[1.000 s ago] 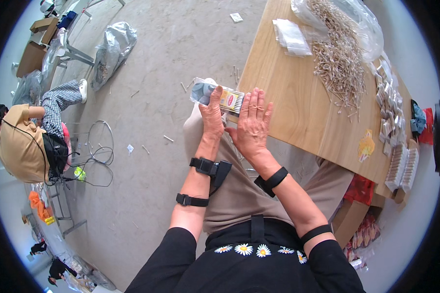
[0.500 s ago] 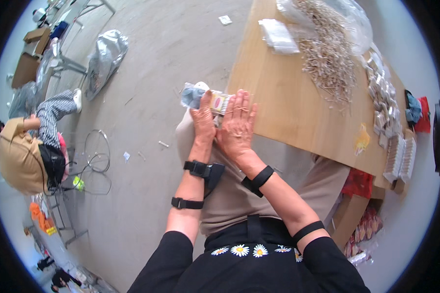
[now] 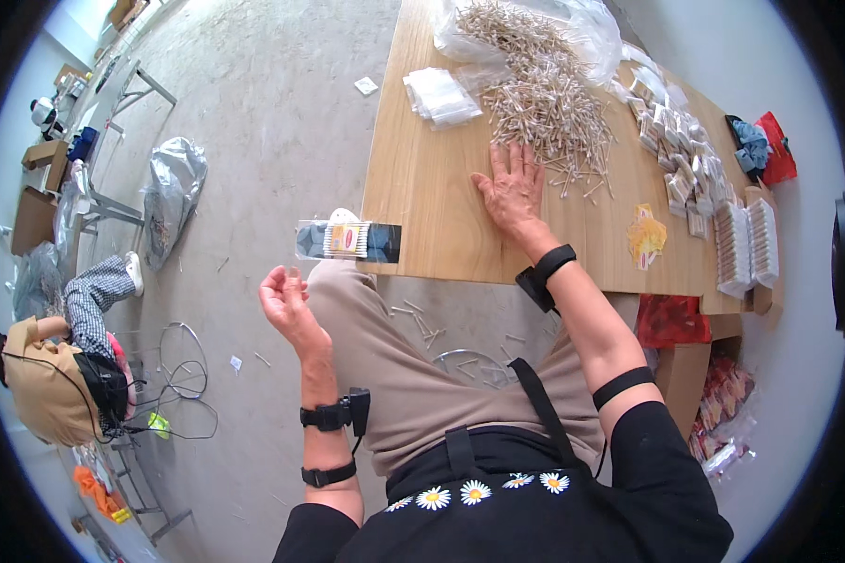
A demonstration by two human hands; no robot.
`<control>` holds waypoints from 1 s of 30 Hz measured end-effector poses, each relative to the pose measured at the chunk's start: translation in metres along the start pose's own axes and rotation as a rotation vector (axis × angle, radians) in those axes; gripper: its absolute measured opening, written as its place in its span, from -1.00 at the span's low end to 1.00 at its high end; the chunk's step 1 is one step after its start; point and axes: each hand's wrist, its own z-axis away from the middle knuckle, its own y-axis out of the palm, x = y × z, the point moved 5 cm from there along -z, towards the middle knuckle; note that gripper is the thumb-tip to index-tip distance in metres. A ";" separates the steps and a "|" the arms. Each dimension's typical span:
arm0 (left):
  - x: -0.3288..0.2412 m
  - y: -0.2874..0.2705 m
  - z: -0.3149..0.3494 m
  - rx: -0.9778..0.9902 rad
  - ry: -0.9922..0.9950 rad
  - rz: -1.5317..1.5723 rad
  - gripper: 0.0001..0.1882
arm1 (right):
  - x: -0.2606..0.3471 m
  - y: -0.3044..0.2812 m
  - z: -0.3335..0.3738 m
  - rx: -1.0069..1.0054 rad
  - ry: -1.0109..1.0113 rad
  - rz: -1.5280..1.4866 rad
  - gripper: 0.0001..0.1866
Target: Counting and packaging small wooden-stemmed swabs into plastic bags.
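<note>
My right hand (image 3: 514, 192) rests on the wooden table (image 3: 432, 206), its fingers spread and touching the near edge of a heap of loose cotton swabs (image 3: 554, 117). Off the table's left corner, my left hand (image 3: 291, 308) hangs in the air above the floor, fingers loosely bent and apart, with nothing visible in it. Just beyond that hand, a clear packet of cotton swabs (image 3: 346, 239) with a yellow label lies on a dark patterned strip (image 3: 383, 242) at the table corner.
Flat clear bags (image 3: 441, 97) lie left of the heap. Filled swab packets (image 3: 676, 150) and stacked packs (image 3: 746, 246) line the right side, near yellow labels (image 3: 646, 236). A cardboard box (image 3: 676, 380) stands below. Another person (image 3: 61, 375) sits far left.
Both hands have let go of the swab packet, which now lies at the table corner. My right hand has moved up and right to the swab heap; my left has drawn back toward me.
</note>
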 end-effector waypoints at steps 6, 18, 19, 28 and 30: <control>-0.031 0.062 0.052 0.284 0.112 -0.145 -0.85 | 0.000 -0.002 0.034 0.076 -0.098 -0.204 -0.25; -0.022 0.214 0.084 0.926 0.674 -0.573 -0.56 | -0.025 -0.052 0.107 0.028 -0.325 -0.294 -0.27; -0.019 0.230 0.083 0.937 0.753 -0.612 -0.51 | -0.029 -0.052 0.108 0.025 -0.284 -0.305 -0.27; 0.024 0.312 0.069 1.030 0.802 -0.969 -0.37 | -0.032 -0.044 0.114 0.054 -0.261 -0.263 -0.24; 0.024 0.301 0.070 1.018 0.809 -0.980 -0.37 | -0.033 -0.045 0.113 0.053 -0.247 -0.275 -0.24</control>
